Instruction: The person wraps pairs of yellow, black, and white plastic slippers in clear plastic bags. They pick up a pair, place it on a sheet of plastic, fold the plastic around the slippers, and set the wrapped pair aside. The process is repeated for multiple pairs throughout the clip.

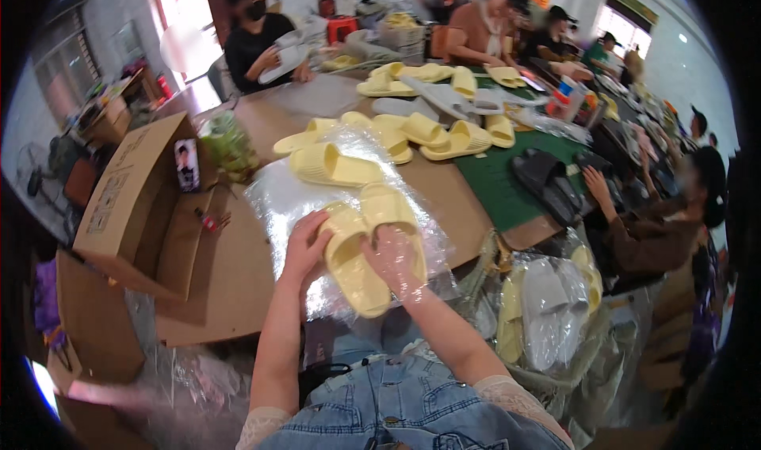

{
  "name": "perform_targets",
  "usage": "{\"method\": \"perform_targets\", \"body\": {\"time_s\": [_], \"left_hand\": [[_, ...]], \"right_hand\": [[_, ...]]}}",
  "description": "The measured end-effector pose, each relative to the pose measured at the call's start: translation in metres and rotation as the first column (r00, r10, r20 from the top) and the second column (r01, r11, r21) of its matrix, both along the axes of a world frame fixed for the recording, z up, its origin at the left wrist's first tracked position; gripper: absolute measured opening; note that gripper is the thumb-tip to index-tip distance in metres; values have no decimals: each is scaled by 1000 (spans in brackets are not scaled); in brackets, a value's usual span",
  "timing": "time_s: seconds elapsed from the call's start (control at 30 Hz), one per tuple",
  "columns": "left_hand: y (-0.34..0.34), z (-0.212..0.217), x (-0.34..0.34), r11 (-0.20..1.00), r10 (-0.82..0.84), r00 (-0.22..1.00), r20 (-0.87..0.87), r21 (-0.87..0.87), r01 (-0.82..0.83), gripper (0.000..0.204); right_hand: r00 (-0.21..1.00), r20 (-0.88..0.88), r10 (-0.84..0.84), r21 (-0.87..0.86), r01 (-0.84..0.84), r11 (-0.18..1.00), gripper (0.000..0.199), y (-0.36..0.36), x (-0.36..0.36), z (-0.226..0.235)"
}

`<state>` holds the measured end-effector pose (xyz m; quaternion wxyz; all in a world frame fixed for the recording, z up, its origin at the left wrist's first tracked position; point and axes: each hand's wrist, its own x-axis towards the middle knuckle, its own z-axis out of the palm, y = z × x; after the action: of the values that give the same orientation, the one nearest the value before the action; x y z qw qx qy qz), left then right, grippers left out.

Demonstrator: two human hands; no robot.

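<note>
On the table (238, 276), beside a cardboard box (131, 204), the left hand (305, 248) curls fingers onto a yellow slipper pair's (369, 244) left edge; the right hand (394, 261), fingers spread inside a clear bag (317, 181), presses the pair's top.

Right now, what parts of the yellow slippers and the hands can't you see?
Head view only:
- Right hand: inside a clear plastic bag, so its grip is blurred by glare.
- Pair of yellow slippers: soles hidden, facing down.
- Left hand: fingertips hidden behind the slipper edge.
- Cardboard box: inside hidden by its flap.
</note>
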<state>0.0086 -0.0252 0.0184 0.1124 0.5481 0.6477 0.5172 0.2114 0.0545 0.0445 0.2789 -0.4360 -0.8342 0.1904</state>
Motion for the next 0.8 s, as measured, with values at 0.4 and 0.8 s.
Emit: {"method": "perform_targets", "body": {"time_s": [0.4,0.8], "left_hand": [[-8,8,6,974,217,974,-61,80,-211,26],[-49,1,-97,782,608,759,-234,13,-623,20]], "right_hand": [[1000,14,-3,118,1,993,36,7,-2,-11],[999,-15,43,-33,-43,999,38,9,-2,-17]]}}
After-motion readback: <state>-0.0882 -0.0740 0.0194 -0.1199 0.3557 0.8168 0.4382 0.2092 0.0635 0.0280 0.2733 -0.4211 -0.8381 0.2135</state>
